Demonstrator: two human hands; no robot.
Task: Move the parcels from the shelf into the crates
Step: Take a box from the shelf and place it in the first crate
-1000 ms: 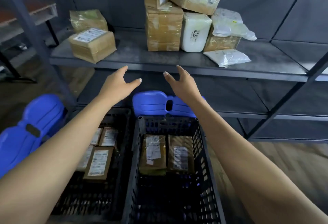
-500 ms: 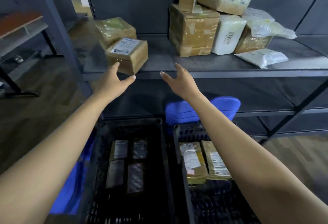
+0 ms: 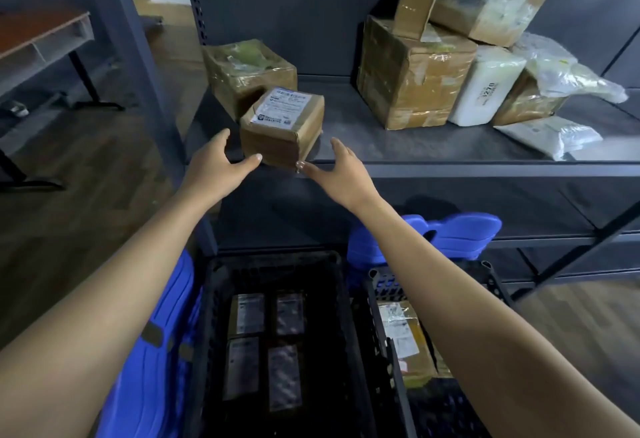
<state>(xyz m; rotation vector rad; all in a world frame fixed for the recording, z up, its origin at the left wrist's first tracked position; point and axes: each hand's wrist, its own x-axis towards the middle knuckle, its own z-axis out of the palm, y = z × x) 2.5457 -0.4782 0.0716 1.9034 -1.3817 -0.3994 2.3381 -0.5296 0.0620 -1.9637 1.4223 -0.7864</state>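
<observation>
A small brown parcel (image 3: 282,129) with a white label on top sits at the front edge of the dark grey shelf (image 3: 433,167). My left hand (image 3: 216,163) is spread just left of it, thumb tip at its lower front corner. My right hand (image 3: 341,174) is spread just right of it, thumb tip at the other lower corner. Neither hand grips it. Below stand two black crates: the left crate (image 3: 273,262) holds several flat labelled parcels, the right crate (image 3: 381,299) holds brown parcels, partly hidden by my right arm.
Behind the small parcel sits a tape-wrapped box (image 3: 249,72). A pile of brown boxes (image 3: 412,73) and white bags (image 3: 550,132) fills the shelf's right side. Blue plastic crate lids (image 3: 457,233) lean behind the crates. A shelf upright (image 3: 138,66) stands at left.
Both hands have moved forward to either side of the small labelled parcel. The view has shifted left and closer to the shelf.
</observation>
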